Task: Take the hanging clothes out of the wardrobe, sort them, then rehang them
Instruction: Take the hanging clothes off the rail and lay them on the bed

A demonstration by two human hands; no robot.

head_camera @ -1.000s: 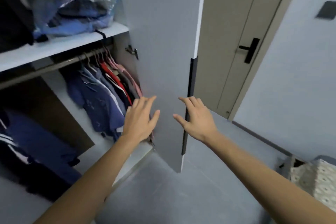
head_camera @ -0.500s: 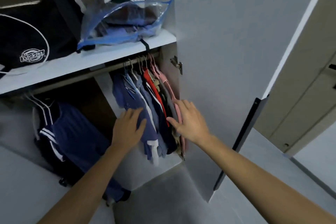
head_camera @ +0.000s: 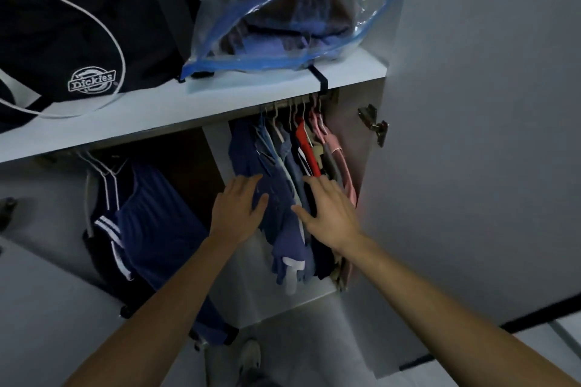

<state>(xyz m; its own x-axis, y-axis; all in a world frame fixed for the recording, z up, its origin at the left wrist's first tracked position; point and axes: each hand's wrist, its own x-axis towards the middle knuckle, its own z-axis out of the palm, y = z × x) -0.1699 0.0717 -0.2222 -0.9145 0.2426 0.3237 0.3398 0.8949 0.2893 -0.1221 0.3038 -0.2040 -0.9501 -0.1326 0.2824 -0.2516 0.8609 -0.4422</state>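
Several garments hang bunched at the right end of the wardrobe rail (head_camera: 283, 105): blue shirts (head_camera: 276, 173), a red one (head_camera: 309, 151), dark ones and a pink piece (head_camera: 338, 151). My left hand (head_camera: 237, 209) lies flat with straight fingers against the left side of the blue shirts. On the right side of the bunch my right hand (head_camera: 327, 209) rests with spread fingers on the dark and red garments. Neither hand grips anything. A navy jacket with white stripes (head_camera: 141, 229) hangs apart at the left.
The white shelf (head_camera: 220, 97) above the rail carries a black Dickies bag (head_camera: 63, 41) and a clear blue-edged bag of clothes (head_camera: 283, 19). The open grey wardrobe door (head_camera: 487, 135) stands at the right, with its hinge (head_camera: 374, 126). My shoe (head_camera: 250, 358) shows on the floor below.
I have moved closer to the wardrobe. Both hands have gone from near the door edge into the cupboard and now rest on either side of the hanging bunch.
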